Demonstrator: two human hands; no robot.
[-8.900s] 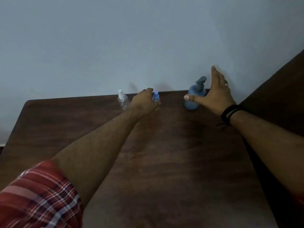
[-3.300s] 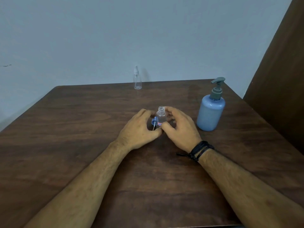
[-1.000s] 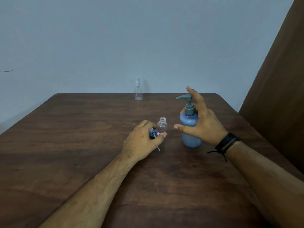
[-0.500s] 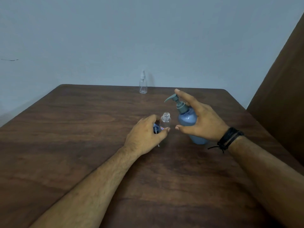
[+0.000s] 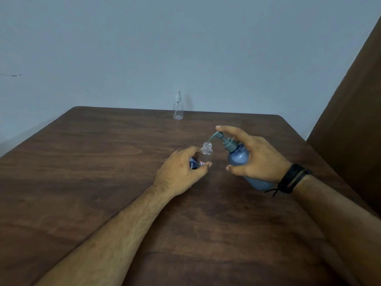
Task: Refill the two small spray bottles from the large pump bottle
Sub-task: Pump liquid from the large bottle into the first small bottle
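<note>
A small clear spray bottle (image 5: pixel 206 153) stands uncapped near the table's middle, and my left hand (image 5: pixel 181 172) grips its lower part. Its blue spray cap (image 5: pixel 48 163) shows behind my left fingers. My right hand (image 5: pixel 257 159) holds the large blue pump bottle (image 5: pixel 239 157) tilted to the left, with the forefinger lying on the grey pump head (image 5: pixel 218 136). The pump's spout ends just above and to the right of the open neck. A second clear spray bottle (image 5: pixel 178 106), capped, stands at the table's far edge.
The dark wooden table (image 5: pixel 103 182) meets a pale blue wall at the back. A dark brown panel (image 5: pixel 354 112) rises along the right side.
My right hand has tilted the pump bottle further left and brought its spout close over the open bottle's neck. My left hand keeps its hold on the small bottle.
</note>
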